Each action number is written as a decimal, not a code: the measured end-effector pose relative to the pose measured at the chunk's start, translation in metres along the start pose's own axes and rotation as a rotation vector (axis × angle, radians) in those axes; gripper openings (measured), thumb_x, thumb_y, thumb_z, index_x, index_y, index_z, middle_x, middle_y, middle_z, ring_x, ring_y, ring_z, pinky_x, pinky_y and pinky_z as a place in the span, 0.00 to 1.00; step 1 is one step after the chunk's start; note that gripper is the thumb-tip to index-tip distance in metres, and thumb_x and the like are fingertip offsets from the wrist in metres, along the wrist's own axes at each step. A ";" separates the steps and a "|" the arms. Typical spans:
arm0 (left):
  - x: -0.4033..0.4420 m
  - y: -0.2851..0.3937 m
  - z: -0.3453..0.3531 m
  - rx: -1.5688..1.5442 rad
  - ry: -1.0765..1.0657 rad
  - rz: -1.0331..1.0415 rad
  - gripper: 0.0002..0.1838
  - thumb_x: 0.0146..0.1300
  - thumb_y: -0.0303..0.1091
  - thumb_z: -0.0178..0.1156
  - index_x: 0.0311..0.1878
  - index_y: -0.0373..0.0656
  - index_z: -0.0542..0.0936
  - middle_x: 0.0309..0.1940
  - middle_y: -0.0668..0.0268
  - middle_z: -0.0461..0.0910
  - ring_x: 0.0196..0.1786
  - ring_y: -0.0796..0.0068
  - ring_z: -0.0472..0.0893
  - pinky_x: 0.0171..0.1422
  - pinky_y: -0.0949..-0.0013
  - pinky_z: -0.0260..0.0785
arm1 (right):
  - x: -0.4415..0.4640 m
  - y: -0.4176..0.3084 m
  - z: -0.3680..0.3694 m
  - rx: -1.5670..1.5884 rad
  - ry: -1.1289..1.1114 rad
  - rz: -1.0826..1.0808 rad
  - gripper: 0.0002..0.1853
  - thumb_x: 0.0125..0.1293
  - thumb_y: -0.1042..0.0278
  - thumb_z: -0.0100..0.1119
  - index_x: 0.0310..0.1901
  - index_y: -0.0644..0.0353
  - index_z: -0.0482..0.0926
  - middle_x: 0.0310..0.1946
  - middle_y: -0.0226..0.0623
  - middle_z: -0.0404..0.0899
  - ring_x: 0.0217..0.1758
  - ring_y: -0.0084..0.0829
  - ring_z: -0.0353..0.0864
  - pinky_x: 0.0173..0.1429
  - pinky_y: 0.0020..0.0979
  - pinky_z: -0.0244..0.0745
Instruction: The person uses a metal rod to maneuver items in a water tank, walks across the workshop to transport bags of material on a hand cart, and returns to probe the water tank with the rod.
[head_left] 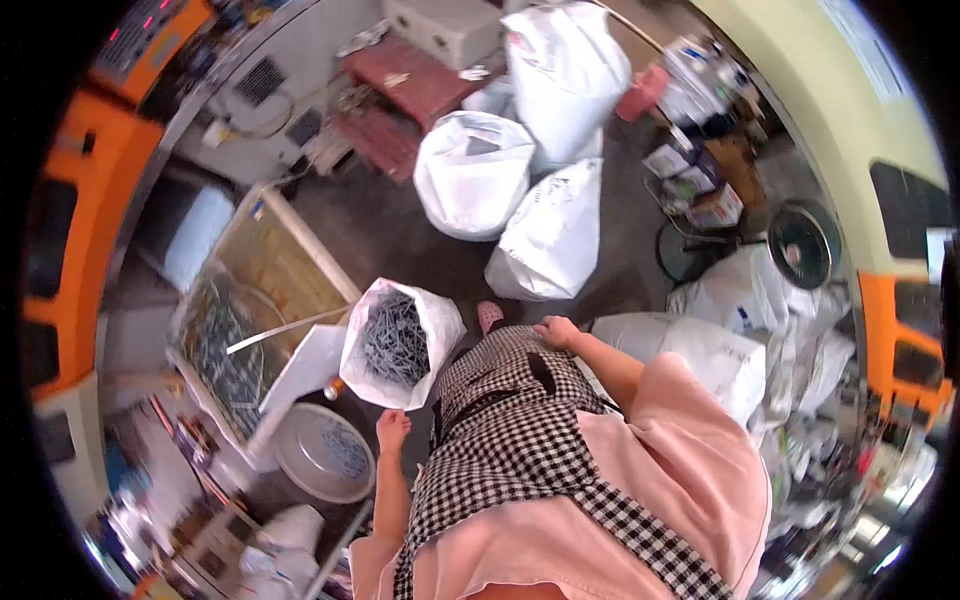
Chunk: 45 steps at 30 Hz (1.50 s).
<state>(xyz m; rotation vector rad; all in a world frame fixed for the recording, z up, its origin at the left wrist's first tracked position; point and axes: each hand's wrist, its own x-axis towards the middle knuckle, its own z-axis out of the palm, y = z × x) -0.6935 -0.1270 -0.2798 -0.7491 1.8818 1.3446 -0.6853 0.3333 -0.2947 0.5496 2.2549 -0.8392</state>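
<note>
My left hand hangs with its fingers curled in, just below the rim of an open white sack. Inside that sack lies a heap of grey, thin plastic-looking pieces. On the other side, my right hand is held with bent fingers at the edge of my checked apron. Nothing shows in either hand. To the left of the sack is a round white basin with some bluish-grey pieces in it.
A large tray with more grey pieces and a white strip across it stands at left. Ahead are full white sacks and a red bench. At right are a fan, boxes and another white sack.
</note>
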 end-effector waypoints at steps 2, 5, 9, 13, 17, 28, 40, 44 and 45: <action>0.007 0.036 0.008 0.057 -0.008 0.026 0.09 0.59 0.33 0.55 0.37 0.37 0.74 0.25 0.61 0.78 0.25 0.77 0.77 0.26 0.76 0.70 | -0.018 0.011 -0.004 0.063 0.026 0.057 0.22 0.58 0.51 0.50 0.41 0.64 0.77 0.40 0.51 0.77 0.46 0.48 0.74 0.52 0.40 0.68; 0.017 0.063 0.016 0.167 -0.128 0.112 0.09 0.59 0.34 0.55 0.37 0.37 0.73 0.25 0.60 0.78 0.25 0.75 0.78 0.27 0.75 0.71 | -0.041 0.034 0.012 0.153 0.120 0.148 0.20 0.57 0.53 0.51 0.41 0.63 0.77 0.40 0.49 0.77 0.46 0.46 0.75 0.52 0.39 0.69; 0.038 0.065 0.012 0.342 -0.332 0.132 0.10 0.59 0.35 0.56 0.36 0.36 0.73 0.23 0.60 0.77 0.23 0.73 0.77 0.26 0.74 0.71 | -0.080 0.039 0.055 0.296 0.234 0.230 0.20 0.56 0.52 0.51 0.41 0.61 0.78 0.40 0.50 0.77 0.46 0.46 0.75 0.52 0.39 0.69; 0.049 0.081 0.003 0.651 -0.490 0.209 0.09 0.59 0.34 0.57 0.33 0.37 0.72 0.20 0.60 0.75 0.21 0.74 0.76 0.21 0.74 0.67 | -0.129 0.035 0.101 0.466 0.267 0.376 0.18 0.55 0.53 0.53 0.41 0.58 0.78 0.39 0.48 0.78 0.45 0.46 0.75 0.51 0.40 0.69; 0.028 0.134 0.024 1.013 -0.523 0.348 0.06 0.57 0.30 0.57 0.31 0.38 0.73 0.19 0.61 0.74 0.19 0.75 0.74 0.21 0.74 0.66 | -0.172 0.047 0.146 0.379 0.188 0.413 0.18 0.54 0.55 0.55 0.40 0.59 0.78 0.38 0.47 0.78 0.44 0.44 0.76 0.49 0.41 0.70; 0.130 0.197 0.214 1.302 -0.849 0.974 0.09 0.54 0.35 0.58 0.27 0.38 0.75 0.17 0.64 0.76 0.21 0.73 0.75 0.27 0.69 0.68 | -0.214 0.052 0.173 0.831 0.567 0.557 0.17 0.57 0.58 0.55 0.43 0.62 0.75 0.39 0.47 0.78 0.45 0.45 0.76 0.50 0.39 0.69; -0.012 0.230 0.360 1.599 -1.131 1.078 0.09 0.55 0.32 0.58 0.32 0.34 0.75 0.23 0.56 0.77 0.27 0.69 0.78 0.34 0.68 0.69 | -0.224 0.095 0.135 0.973 0.711 0.647 0.16 0.58 0.60 0.54 0.44 0.61 0.76 0.40 0.48 0.77 0.47 0.46 0.75 0.50 0.40 0.69; 0.007 0.240 0.377 1.883 -1.185 1.038 0.10 0.54 0.34 0.59 0.34 0.35 0.75 0.26 0.54 0.78 0.32 0.60 0.80 0.37 0.64 0.70 | -0.220 0.105 0.120 1.121 0.822 0.659 0.16 0.57 0.60 0.55 0.44 0.62 0.76 0.39 0.48 0.77 0.45 0.44 0.76 0.49 0.39 0.69; 0.006 0.245 0.385 1.931 -1.199 1.005 0.11 0.54 0.34 0.59 0.36 0.36 0.75 0.28 0.52 0.79 0.35 0.60 0.80 0.39 0.64 0.70 | -0.217 0.105 0.117 1.128 0.825 0.661 0.16 0.57 0.60 0.55 0.44 0.62 0.76 0.39 0.48 0.77 0.45 0.44 0.76 0.49 0.39 0.69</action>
